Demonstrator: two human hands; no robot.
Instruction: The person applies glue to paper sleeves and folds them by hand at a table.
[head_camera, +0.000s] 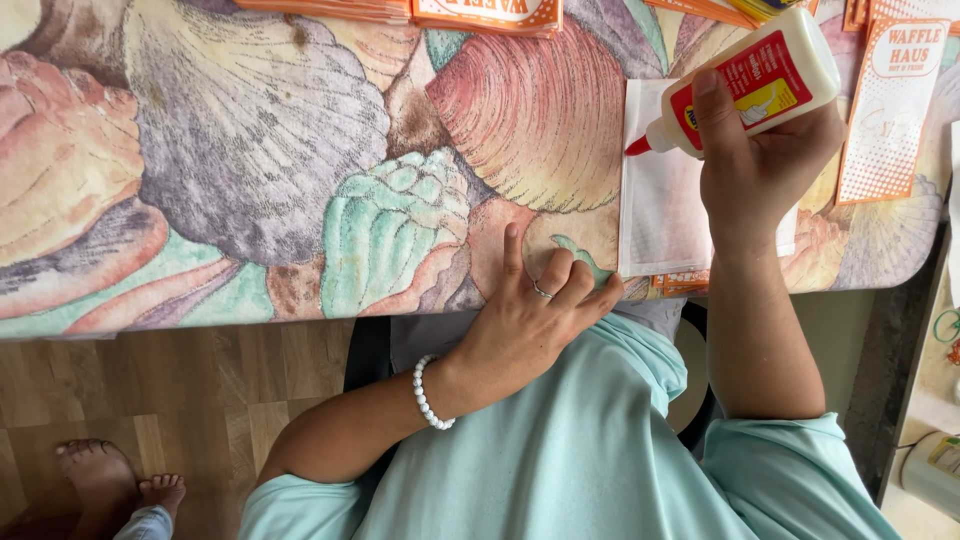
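I am gripping the light, squeezable glue bottle around its body with my right hand; my left hand is resting open on the tabletop.

a table under a cloth printed with big seashells in mauve, pink, green and peach fills the upper view. below its edge lies a brown wood-plank floor. a dark chair shows beneath the table edge. light is soft and even.
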